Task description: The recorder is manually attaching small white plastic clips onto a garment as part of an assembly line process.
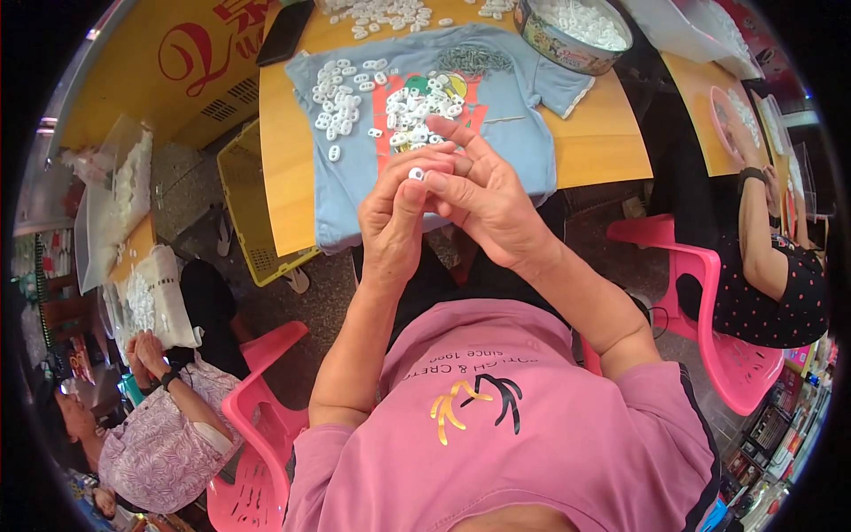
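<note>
My left hand (396, 199) and my right hand (483, 191) meet above the near edge of a light blue T-shirt (341, 199) spread on the table. Between the left thumb and fingers sits a small white plastic piece (416, 174) with a dark round spot facing up. My right thumb and fingers pinch close against its right side; what they hold there is hidden. Beyond the hands, a heap of white plastic pieces (417, 111) covers the shirt's print. Left of it lie more oval white two-holed pieces (337, 111). A heap of small grey metal parts (474, 59) lies farther back.
A thin metal rod (505, 119) lies right of the heap. At the back stand a round tin (574, 53) of white pieces and a black phone (284, 34). Co-workers sit on pink chairs (261, 399) at both sides; a yellow crate (253, 204) stands left of the table.
</note>
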`<action>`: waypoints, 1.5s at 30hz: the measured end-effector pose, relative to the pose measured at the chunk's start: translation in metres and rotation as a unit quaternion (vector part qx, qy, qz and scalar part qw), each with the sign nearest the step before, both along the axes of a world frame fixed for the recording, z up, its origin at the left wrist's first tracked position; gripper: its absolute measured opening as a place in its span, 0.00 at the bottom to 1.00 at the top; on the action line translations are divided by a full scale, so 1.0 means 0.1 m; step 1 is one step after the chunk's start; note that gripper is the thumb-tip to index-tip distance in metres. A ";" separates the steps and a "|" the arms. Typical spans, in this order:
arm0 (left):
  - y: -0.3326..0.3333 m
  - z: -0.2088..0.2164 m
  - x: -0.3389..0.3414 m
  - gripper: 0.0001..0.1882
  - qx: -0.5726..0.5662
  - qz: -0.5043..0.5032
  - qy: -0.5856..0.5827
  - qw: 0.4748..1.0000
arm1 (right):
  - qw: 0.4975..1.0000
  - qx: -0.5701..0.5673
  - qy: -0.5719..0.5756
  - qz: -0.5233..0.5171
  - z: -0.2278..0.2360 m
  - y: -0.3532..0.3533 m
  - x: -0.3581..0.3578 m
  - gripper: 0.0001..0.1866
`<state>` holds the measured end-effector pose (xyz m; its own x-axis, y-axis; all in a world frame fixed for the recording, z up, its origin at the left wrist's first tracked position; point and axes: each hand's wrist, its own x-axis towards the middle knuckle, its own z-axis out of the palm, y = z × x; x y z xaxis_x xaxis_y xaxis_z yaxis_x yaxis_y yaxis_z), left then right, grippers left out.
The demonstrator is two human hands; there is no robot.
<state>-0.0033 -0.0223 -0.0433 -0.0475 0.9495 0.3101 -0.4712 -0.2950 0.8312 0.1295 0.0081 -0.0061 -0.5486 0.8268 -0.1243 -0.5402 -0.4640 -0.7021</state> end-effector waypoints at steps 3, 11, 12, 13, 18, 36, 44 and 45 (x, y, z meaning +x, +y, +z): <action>-0.01 -0.02 -0.05 0.16 0.024 0.037 0.013 0.999 | 1.000 -0.010 0.004 0.006 0.03 -0.02 -0.08 0.33; -0.12 0.08 -0.37 0.14 -0.037 0.083 0.097 0.991 | 0.996 0.057 -0.047 0.044 -0.03 0.05 -0.17 0.29; -0.16 0.10 -0.45 0.13 -0.066 0.113 0.057 0.990 | 0.990 0.099 -0.082 0.049 -0.03 0.09 -0.16 0.27; -0.17 0.10 -0.67 0.13 -0.068 0.109 0.058 0.990 | 0.990 0.099 -0.084 0.047 -0.06 0.19 -0.09 0.27; -0.13 0.09 -1.65 0.17 -0.145 0.296 0.187 0.925 | 0.849 0.314 -0.413 -0.096 -0.30 0.92 0.36 0.11; 0.06 -0.09 -1.77 0.19 -0.101 0.370 0.304 0.872 | 0.542 0.614 -0.571 -0.057 -0.49 1.39 0.39 0.11; 0.19 0.15 -0.42 0.09 -0.098 0.169 0.225 0.955 | 0.948 0.120 -0.294 -0.036 -0.31 0.82 0.32 0.12; 0.22 0.11 -0.30 0.08 -0.103 0.150 0.220 0.958 | 0.948 0.119 -0.293 -0.033 -0.27 0.73 0.27 0.12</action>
